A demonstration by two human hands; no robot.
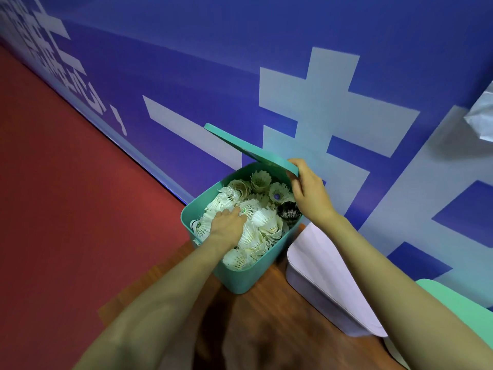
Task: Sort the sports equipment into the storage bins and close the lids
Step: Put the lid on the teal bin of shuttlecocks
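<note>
Head view looks down on a wooden table (266,316), where a teal bin (240,279) stands heaped with white shuttlecocks (264,220) and one black shuttlecock (289,210), just beside a closed lilac bin (320,265). The left hand (226,227) lies on the pile with fingers (234,211) spread fairly flat and gripping nothing, while the right hand (309,194) curls round the near corner of the teal lid (250,148), held tilted above the bin's far rim. Behind stands a blue wall (240,62) with pale lettering.

teal bin (234,279): full of white shuttlecocks (256,222) | teal lid (248,149): tilted above
</note>
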